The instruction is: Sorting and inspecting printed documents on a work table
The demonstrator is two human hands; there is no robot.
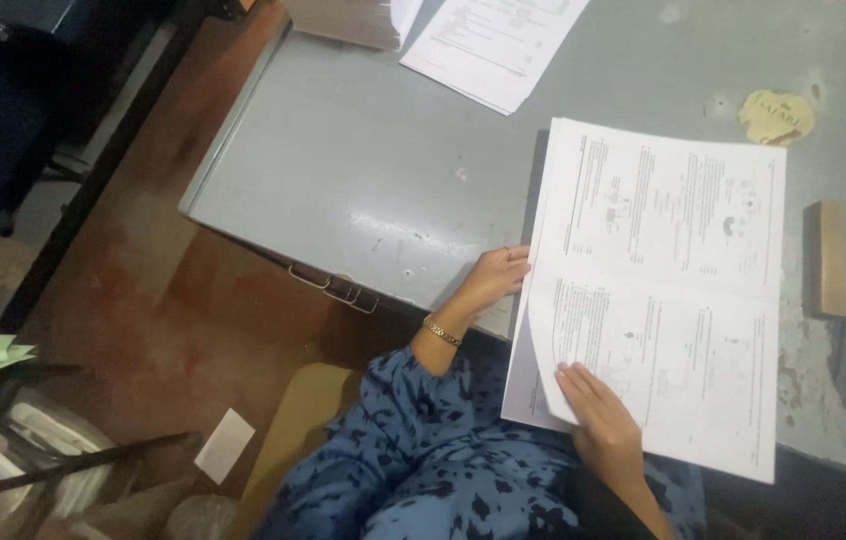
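Right hand lies flat, fingers extended, on printed sheets; left hand seemingly pinches their edge.

Top paper stack cut off; print unreadable.

A torn yellow sticker (a bit heart-shaped) sits stuck on the grey bench, near its far corner.
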